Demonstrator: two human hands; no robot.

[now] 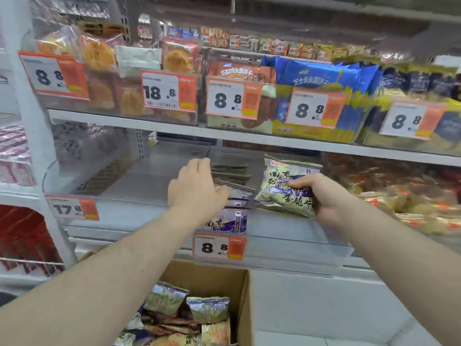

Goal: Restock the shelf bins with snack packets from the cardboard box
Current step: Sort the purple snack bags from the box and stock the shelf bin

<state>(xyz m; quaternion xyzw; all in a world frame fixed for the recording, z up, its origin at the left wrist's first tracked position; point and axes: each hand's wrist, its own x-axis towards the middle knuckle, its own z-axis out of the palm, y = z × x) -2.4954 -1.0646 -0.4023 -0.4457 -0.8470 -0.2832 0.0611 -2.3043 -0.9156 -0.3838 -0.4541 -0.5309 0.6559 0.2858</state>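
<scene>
Right hand (331,198) gripping snack packet (287,188)

white metal shelving (174,121) | orange price tags (233,97) | pale floor (324,308) | neighbouring rack (15,191) left

Across mid-frame, a grey shelf (174,132) carrying clear bins (309,250) of snack packets (225,222), orange price tags (219,247) in front; at bottom centre, a cardboard box (243,308) below.
</scene>
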